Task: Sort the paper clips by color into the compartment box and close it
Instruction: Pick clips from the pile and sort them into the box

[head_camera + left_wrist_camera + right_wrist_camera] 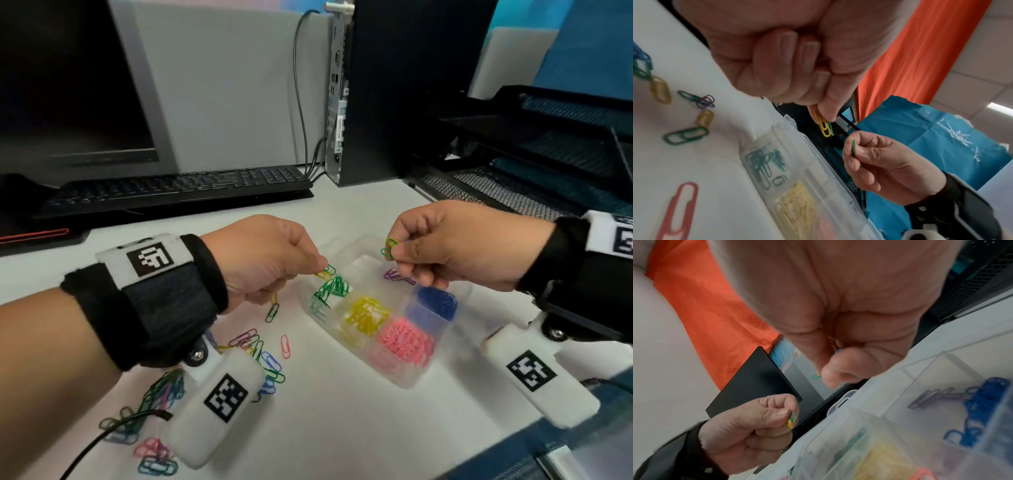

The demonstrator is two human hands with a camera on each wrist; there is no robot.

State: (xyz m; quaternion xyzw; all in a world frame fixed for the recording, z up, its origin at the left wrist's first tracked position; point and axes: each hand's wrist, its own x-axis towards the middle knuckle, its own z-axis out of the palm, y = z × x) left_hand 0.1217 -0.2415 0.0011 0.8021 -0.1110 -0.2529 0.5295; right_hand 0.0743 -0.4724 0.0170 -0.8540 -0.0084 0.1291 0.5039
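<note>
A clear compartment box [409, 378] lies open on the white desk, holding green [334, 289], yellow [364, 313], pink [406, 339], blue [438, 301] and purple clips [399, 275] in separate cells. My left hand [320, 265] hovers by the box's left end and pinches a yellow and a green clip [824, 125] together. My right hand [394, 250] is above the box's far side and pinches a green clip [388, 247]; the same clip [853, 147] shows edge-on in the left wrist view. Loose mixed clips [263, 353] lie on the desk left of the box.
A black keyboard [178, 188] and monitor [68, 85] stand at the back left, a computer tower [394, 85] behind the box, black mesh trays [531, 164] at the right. More tangled clips [150, 411] lie under my left wrist near the front edge.
</note>
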